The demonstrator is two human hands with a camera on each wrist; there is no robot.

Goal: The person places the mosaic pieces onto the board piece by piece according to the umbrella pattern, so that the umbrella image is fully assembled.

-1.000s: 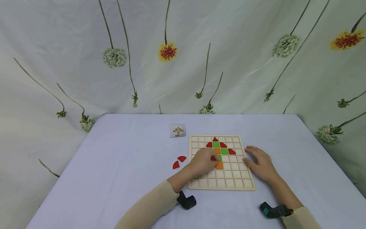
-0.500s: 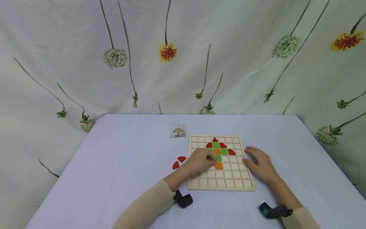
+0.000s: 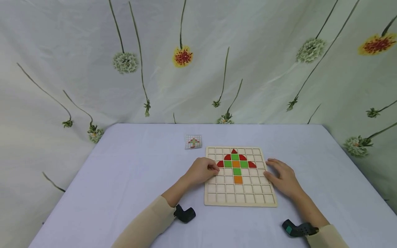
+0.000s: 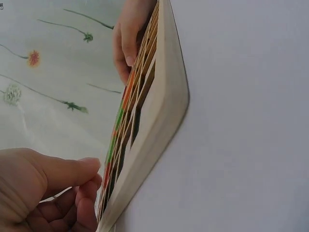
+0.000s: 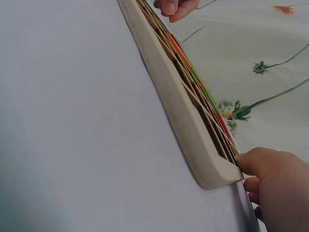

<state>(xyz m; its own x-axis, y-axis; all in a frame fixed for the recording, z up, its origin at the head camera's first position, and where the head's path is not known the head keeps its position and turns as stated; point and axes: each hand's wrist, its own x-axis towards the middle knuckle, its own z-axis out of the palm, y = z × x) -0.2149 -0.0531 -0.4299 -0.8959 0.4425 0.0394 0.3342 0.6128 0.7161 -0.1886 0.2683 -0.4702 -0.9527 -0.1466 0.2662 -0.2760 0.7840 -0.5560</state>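
A wooden grid board (image 3: pixel 223 198) lies on the table, several coloured pieces set in it. A red triangle (image 3: pixel 234 151) tops the figure; red quarter-circles flank green squares (image 3: pixel 237 171), with one orange square in the middle and another orange square (image 3: pixel 238 179) at the bottom. My left hand (image 3: pixel 201 170) is over the board's left edge, fingers curled, thumb against the index fingertip (image 4: pixel 91 166); nothing shows between them. My right hand (image 3: pixel 285 177) rests at the board's right edge with relaxed fingers, the thumb (image 5: pixel 253 162) at its rim.
Behind the board's left corner lies a small picture card (image 3: pixel 193 141) with a similar coloured figure on a grid. A white cloth covers the table (image 3: pixel 139 165). A flower-printed curtain (image 3: pixel 198 86) hangs behind. Each wrist carries a black camera (image 3: pixel 185 214).
My left hand has drawn back leftward from the board's middle to its left edge, baring the left red quarter-circle. Two loose red pieces left of the board are now hidden behind it.
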